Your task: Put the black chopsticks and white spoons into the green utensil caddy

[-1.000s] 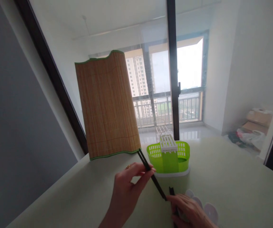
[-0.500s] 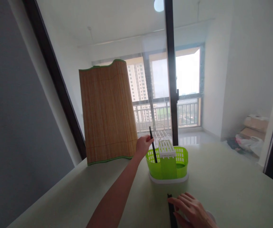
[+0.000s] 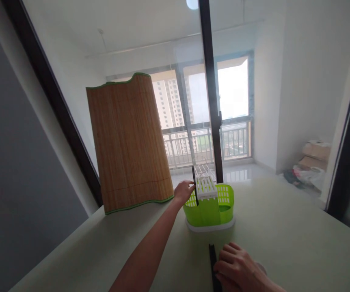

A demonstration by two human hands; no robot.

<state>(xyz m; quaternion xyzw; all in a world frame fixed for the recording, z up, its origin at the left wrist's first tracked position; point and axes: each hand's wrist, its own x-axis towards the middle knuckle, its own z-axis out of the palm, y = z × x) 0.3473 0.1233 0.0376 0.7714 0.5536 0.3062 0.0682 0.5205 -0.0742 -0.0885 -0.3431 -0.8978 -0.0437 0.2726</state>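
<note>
My left hand (image 3: 184, 192) pinches a pair of thin black chopsticks (image 3: 193, 178), which stand nearly upright with their lower ends inside the left part of a green plastic basket (image 3: 205, 213). A white slatted rack (image 3: 206, 187) sits across the middle of that basket, and a white base runs under it. Nearer to me, more black chopsticks (image 3: 212, 259) lie on the table, pointing away from me. The curled fingers of my right hand (image 3: 236, 265) close on them from the right side. How many there are, I cannot tell.
A rolled bamboo mat with green edging (image 3: 129, 142) stands upright on the pale table (image 3: 269, 239), left of the basket. Glass doors with a dark frame (image 3: 213, 101) rise behind the table. Boxes and bags (image 3: 312, 164) lie on the floor beyond, at right.
The chopsticks in my left hand have gone slightly lower into the basket and stand straighter. My right fingers have curled in more beside the lying chopsticks. The view has shifted a little right.
</note>
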